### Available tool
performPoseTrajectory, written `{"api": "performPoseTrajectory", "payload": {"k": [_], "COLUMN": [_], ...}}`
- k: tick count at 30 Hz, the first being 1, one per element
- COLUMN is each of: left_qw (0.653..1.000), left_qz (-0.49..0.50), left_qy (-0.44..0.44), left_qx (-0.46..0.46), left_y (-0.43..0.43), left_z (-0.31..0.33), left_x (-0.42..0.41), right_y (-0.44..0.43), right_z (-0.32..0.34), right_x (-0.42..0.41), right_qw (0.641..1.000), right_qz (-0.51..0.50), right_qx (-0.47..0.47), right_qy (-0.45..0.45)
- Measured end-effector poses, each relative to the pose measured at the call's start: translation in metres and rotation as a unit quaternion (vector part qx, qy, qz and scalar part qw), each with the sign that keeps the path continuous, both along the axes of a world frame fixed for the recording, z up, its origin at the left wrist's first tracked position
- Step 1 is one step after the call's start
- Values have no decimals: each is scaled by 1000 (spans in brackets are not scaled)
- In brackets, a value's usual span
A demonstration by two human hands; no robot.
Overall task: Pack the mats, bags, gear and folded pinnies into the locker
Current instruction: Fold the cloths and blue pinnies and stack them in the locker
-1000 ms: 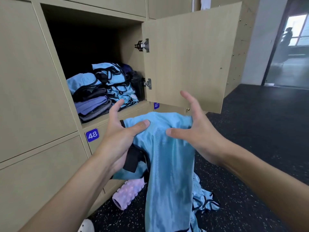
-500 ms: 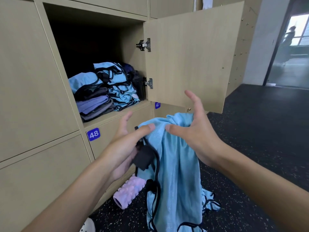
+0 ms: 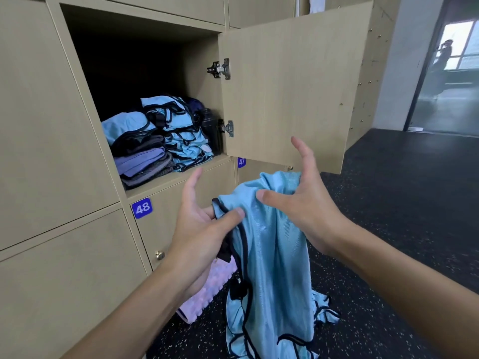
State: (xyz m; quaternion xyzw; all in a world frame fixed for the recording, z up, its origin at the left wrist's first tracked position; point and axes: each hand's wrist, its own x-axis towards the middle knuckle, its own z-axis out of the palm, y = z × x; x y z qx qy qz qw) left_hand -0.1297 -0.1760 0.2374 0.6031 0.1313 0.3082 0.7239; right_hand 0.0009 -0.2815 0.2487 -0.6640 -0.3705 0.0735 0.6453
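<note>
A light blue pinnie (image 3: 272, 244) with black trim hangs in front of me below the open locker (image 3: 145, 60). My left hand (image 3: 199, 229) pinches its left top edge between thumb and fingers. My right hand (image 3: 305, 200) pinches the right top part, its index finger raised. Inside the locker lie folded blue pinnies (image 3: 181, 130), a stack of grey and purple folded mats (image 3: 145, 161) with a blue piece on top, and a dark bottle (image 3: 211, 130) at the right wall.
The locker door (image 3: 293, 86) stands open to the right, just above my right hand. A pink foam roller (image 3: 207, 288) lies on the dark floor by the lower lockers. More blue pinnies (image 3: 324, 309) lie on the floor. A glass door (image 3: 451, 73) is far right.
Both hands have shifted their hold along the pinnie's top edge. The left hand now pinches the trimmed edge farther left, and the cloth hangs more spread between the hands.
</note>
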Motion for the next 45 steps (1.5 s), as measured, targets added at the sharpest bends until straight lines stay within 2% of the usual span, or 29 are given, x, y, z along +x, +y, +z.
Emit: {"api": "performPoseTrajectory", "payload": {"k": [3,6,8,11,15,18,20,22,25,27,29,33,37,43,45], "left_qw": [998,994,993,995,992,993,994,993,991,987,984,983,970,919,888], "left_qz": [58,99,87,36,-70,-45,-26,-6,47,70,60,-33,-27,32,62], "left_qy": [5,36,51,59,105,106,105,112,126,144,170,180,226,270,271], "left_qx": [-31,-43,-58,-76,-4,11,14,23,12,6,3,-33,90,287,365], "left_y": [15,33,41,44,39,40,42,44,46,48,50,50,49,51,53], "left_z": [8,15,19,23,23,23,23,23,22,21,20,23,22,18,16], "left_x": [1,0,0,-4,-9,-8,-8,-7,-4,-1,0,-4,-7,-10,-8], "right_y": [-2,-2,-2,-4,-4,-10,-16,-18,-14,-12,-12,-13,-18,-21,-23], "right_z": [1,5,7,3,0,2,2,0,-1,-3,-6,-8,-3,0,0], "right_x": [-2,3,10,17,21,27,28,29,36,37,34,36,36,37,37], "right_qw": [997,999,1000,999,999,997,990,987,993,992,991,992,988,973,966], "right_qz": [54,39,15,5,-17,-6,59,85,10,-3,5,2,36,-14,-13], "right_qx": [-43,-29,-8,-41,-36,-56,-98,-98,-60,-67,-89,-100,-135,-218,-239], "right_qy": [-22,-15,8,3,20,56,80,94,103,110,98,76,65,-72,-103]}}
